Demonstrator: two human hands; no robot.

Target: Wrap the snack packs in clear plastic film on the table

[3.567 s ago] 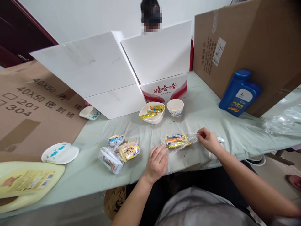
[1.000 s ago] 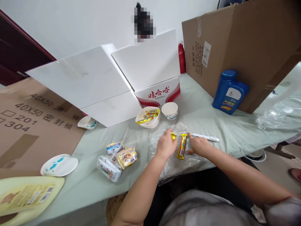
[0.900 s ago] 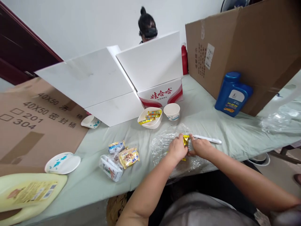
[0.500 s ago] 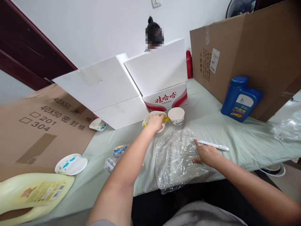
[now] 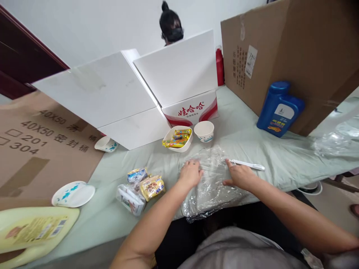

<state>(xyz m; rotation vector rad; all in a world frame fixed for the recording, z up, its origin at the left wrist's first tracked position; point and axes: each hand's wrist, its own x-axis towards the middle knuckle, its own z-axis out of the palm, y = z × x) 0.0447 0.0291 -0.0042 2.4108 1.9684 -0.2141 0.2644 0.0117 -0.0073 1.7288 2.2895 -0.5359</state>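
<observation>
A sheet of clear plastic, perhaps a bag (image 5: 209, 192), lies crinkled on the cloth-covered bed or table in front of me. My left hand (image 5: 191, 173) rests on its left part, fingers spread and holding nothing. On its right part lies my right hand (image 5: 239, 176), also open, its index fingertip by the end of a slim white tool (image 5: 248, 164) that resembles a utility knife. Beyond the plastic, a white bowl (image 5: 183, 148) holds several yellow wrapped sticks (image 5: 179, 138). Right beside it stands a white paper bowl (image 5: 204, 131) with a blue pattern.
Wrapped snack packs (image 5: 151, 186) lie left of my left arm. Paper bowls (image 5: 73, 194) and a pale yellow jug (image 5: 36, 231) are farther left. White boxes (image 5: 176, 71) stand behind, with a person beyond them. A blue bottle (image 5: 280, 110) leans by a large carton (image 5: 252, 48).
My left hand has come back out of the bowl of yellow sticks and down onto the plastic. My right hand stays on the plastic. The camera view has shifted slightly.
</observation>
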